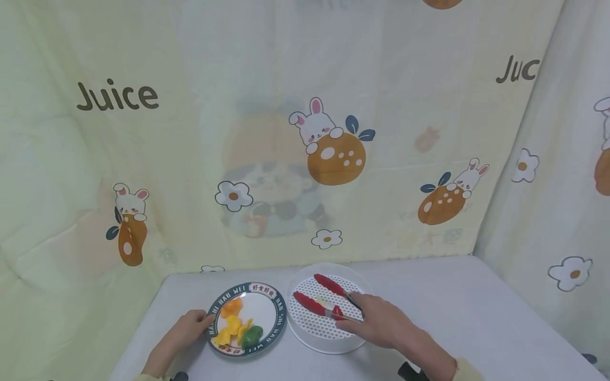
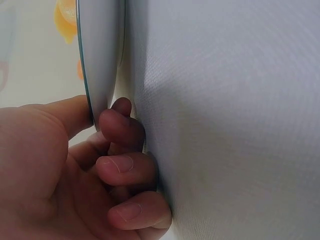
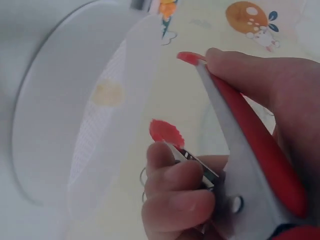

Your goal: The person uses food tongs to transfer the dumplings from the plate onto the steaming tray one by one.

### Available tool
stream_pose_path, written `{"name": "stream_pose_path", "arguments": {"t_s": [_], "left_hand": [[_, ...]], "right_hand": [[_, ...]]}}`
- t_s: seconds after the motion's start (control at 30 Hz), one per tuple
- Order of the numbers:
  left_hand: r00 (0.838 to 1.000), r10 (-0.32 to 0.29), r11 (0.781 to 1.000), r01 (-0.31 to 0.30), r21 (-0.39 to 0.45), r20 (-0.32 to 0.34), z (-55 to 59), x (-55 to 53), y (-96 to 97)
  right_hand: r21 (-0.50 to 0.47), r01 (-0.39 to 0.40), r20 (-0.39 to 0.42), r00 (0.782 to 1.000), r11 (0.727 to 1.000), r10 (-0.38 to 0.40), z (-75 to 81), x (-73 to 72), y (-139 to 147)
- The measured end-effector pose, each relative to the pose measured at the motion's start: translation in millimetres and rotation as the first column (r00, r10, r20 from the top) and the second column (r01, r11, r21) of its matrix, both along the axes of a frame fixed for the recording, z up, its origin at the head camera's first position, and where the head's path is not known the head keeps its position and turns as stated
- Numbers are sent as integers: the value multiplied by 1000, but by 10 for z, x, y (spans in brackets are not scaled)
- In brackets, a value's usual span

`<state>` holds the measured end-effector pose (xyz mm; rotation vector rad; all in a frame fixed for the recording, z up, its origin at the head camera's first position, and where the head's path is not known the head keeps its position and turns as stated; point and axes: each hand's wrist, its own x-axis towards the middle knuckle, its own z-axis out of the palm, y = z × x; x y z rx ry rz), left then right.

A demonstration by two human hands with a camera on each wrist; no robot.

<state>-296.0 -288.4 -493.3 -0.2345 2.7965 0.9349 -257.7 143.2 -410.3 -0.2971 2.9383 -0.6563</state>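
On the left, my left hand (image 1: 192,327) pinches the rim of a round plate (image 1: 280,316) with a dark green lettered border. In the left wrist view the thumb lies over the plate's edge (image 2: 100,55), with curled fingers below it. Orange (image 1: 232,307), yellow (image 1: 233,324) and green (image 1: 252,336) dumpling-shaped pieces lie on the plate's left and lower part. My right hand (image 1: 381,320) grips red-tipped metal tongs (image 1: 311,304), spread apart over a white round basket (image 1: 329,346) with a perforated bottom. Inside the basket is a small pale yellow piece (image 3: 107,93).
Plate and basket stand side by side on a white-covered table (image 1: 438,301). A pale curtain (image 1: 200,132) printed with rabbits, oranges and flowers hangs behind the table and along its sides.
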Motion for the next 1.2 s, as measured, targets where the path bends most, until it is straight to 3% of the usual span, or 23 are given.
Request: {"name": "stream_pose_path", "arguments": {"t_s": [0.23,0.43,0.83,1.2], "left_hand": [[1000,10,1000,-10,3,18,-26,-19,-17],[999,15,1000,-15,9,39,-45,-13,-35],[1000,14,1000,-14,21,27,-33,-2,-32],[1000,7,1000,-7,27,18,-42,-23,-19]], "right_hand": [[-50,27,17,1000,998,-26,13,53,-227],[-75,-32,26,999,997,34,-48,137,-479],[-35,-132,101,986,991,135,-229,254,-880],[-23,-112,179,977,993,115,-346,272,-1050]]}}
